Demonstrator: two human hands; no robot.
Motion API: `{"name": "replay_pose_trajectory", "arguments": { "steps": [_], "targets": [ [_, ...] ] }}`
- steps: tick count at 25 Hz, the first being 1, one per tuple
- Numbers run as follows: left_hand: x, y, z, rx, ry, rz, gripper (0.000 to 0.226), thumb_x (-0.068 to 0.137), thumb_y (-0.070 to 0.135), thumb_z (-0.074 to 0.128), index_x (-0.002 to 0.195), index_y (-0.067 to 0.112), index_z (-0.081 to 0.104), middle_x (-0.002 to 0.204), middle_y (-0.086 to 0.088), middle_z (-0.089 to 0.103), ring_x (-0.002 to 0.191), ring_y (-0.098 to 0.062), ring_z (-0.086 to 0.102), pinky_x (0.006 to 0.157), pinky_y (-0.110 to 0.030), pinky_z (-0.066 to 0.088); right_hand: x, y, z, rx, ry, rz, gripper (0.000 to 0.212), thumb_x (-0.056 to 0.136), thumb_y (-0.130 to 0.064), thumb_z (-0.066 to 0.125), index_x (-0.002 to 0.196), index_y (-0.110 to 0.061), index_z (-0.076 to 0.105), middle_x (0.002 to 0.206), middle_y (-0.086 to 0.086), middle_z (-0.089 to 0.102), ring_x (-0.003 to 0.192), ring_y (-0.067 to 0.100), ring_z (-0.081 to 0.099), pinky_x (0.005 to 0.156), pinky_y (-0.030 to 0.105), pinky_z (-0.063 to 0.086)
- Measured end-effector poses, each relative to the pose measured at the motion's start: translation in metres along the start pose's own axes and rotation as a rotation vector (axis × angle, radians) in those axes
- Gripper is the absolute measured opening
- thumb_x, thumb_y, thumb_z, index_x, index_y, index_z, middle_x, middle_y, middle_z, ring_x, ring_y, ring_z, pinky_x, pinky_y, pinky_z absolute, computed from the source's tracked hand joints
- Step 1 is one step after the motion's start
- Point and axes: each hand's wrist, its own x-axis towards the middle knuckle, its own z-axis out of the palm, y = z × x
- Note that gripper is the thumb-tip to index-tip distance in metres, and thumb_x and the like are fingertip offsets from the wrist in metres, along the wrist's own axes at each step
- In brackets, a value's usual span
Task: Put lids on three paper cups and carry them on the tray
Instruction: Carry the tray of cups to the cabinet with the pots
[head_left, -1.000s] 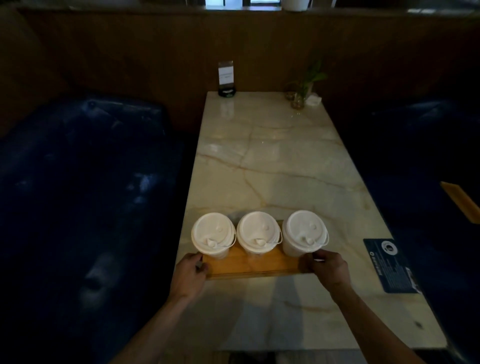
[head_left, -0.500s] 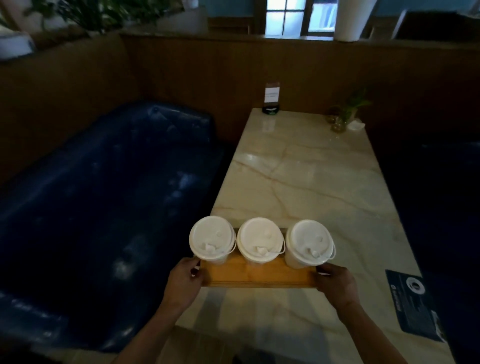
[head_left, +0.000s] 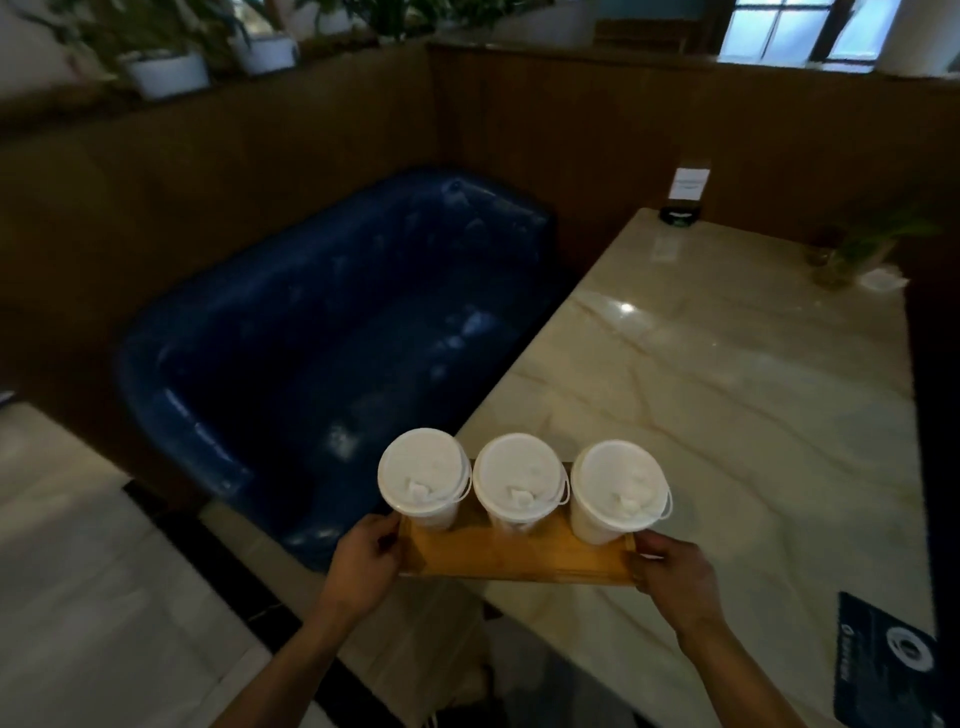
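A wooden tray (head_left: 514, 558) is held up level over the near left corner of the marble table (head_left: 737, 395). My left hand (head_left: 366, 564) grips its left end and my right hand (head_left: 672, 577) grips its right end. Three white paper cups stand in a row on it, each with a white lid on: the left cup (head_left: 423, 475), the middle cup (head_left: 519, 480) and the right cup (head_left: 618, 488). The left cup hangs past the table's edge, over the seat.
A dark blue bench seat (head_left: 332, 353) fills the space left of the table, backed by a brown wood wall. On the table's far end are a card stand (head_left: 688, 195) and a small plant (head_left: 852, 254). A dark blue mat (head_left: 888, 665) lies near right. Pale floor lies lower left.
The tray with the three cups has come up off the table and moved left toward the table's corner. My view has swung left, bringing the bench and floor into sight.
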Motion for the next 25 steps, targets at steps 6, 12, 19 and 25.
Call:
{"name": "replay_pose_trajectory", "arguments": {
  "steps": [6, 12, 19, 25],
  "targets": [
    [-0.072, -0.025, -0.002, -0.032, 0.134, -0.186, 0.026, 0.089, 0.001, 0.063, 0.085, 0.026, 0.064, 0.088, -0.004, 0.065, 0.074, -0.018, 0.064, 0.069, -0.032, 0.053, -0.019, -0.003, 0.017, -0.098, -0.167, -0.097, 0.033, 0.081, -0.009, 0.071, 0.105, -0.029, 0.078, 0.089, -0.004, 0.078, 0.085, 0.019, 0.071, 0.082, 0.036, 0.058],
    [-0.130, -0.050, -0.014, -0.063, 0.212, -0.313, 0.036, 0.090, 0.003, 0.062, 0.068, 0.031, 0.059, 0.086, -0.005, 0.061, 0.076, -0.022, 0.063, 0.070, -0.035, 0.055, -0.047, -0.023, 0.045, -0.177, -0.303, -0.223, 0.043, 0.083, -0.015, 0.072, 0.062, -0.051, 0.065, 0.075, -0.005, 0.076, 0.079, 0.020, 0.070, 0.074, 0.035, 0.053],
    [-0.203, -0.083, -0.045, -0.138, 0.391, -0.406, 0.027, 0.092, 0.005, 0.060, 0.090, 0.031, 0.066, 0.100, -0.005, 0.065, 0.082, -0.021, 0.066, 0.072, -0.039, 0.058, -0.092, -0.053, 0.101, -0.143, -0.501, -0.264, 0.023, 0.065, -0.023, 0.087, 0.066, -0.040, 0.072, 0.044, -0.030, 0.060, 0.047, -0.008, 0.062, 0.043, 0.003, 0.042],
    [-0.280, -0.121, -0.082, -0.153, 0.508, -0.497, 0.030, 0.090, 0.006, 0.060, 0.086, 0.035, 0.065, 0.093, -0.004, 0.068, 0.082, -0.019, 0.066, 0.075, -0.043, 0.059, -0.153, -0.069, 0.163, -0.207, -0.595, -0.277, 0.019, 0.076, -0.028, 0.082, 0.062, -0.036, 0.072, 0.064, -0.004, 0.074, 0.072, 0.024, 0.071, 0.070, 0.040, 0.056]
  ]
}}
